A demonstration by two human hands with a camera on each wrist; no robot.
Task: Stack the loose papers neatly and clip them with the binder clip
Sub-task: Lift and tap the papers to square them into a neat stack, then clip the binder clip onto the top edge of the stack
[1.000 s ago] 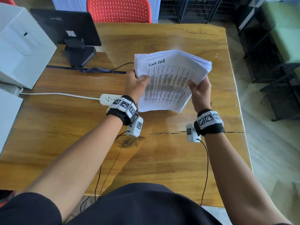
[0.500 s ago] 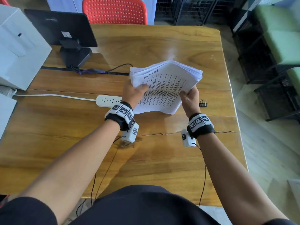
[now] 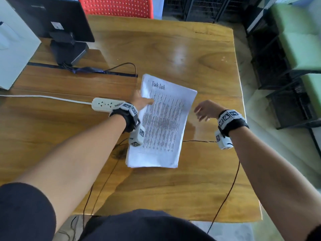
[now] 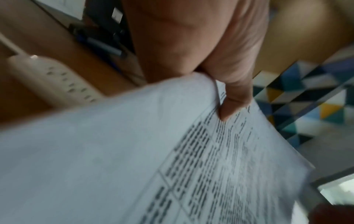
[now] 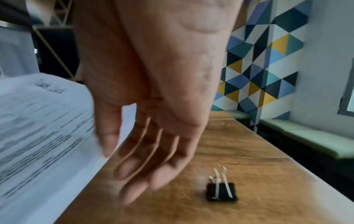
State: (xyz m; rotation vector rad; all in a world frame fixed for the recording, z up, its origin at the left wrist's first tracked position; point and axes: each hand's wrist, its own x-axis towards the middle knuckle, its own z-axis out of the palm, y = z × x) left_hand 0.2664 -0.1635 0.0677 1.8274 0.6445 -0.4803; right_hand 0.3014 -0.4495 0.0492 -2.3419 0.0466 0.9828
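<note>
A stack of printed papers (image 3: 163, 122) headed "Task List" sits squared up over the middle of the wooden table (image 3: 173, 188). My left hand (image 3: 147, 101) pinches its left edge near the top. The thumb (image 4: 231, 106) lies on the top sheet (image 4: 134, 151) and the fingers are hidden beneath. I cannot tell whether the stack touches the table. My right hand (image 3: 201, 113) hovers to the right of the stack, fingers (image 5: 134, 171) straight and empty. A black binder clip (image 5: 221, 191) with silver handles lies on the table just right of those fingers. The head view does not show the clip.
A white power strip (image 3: 106, 104) and its cord lie left of the stack. A black monitor (image 3: 57, 20) and a white box (image 3: 15, 49) stand at the back left, with a red chair (image 3: 116, 6) behind the table. The table's right edge (image 3: 243, 110) is close to my right hand.
The stack has come down from an upright hold toward the table. My right hand has let go of it and moved off to the right. My left hand still holds the left edge.
</note>
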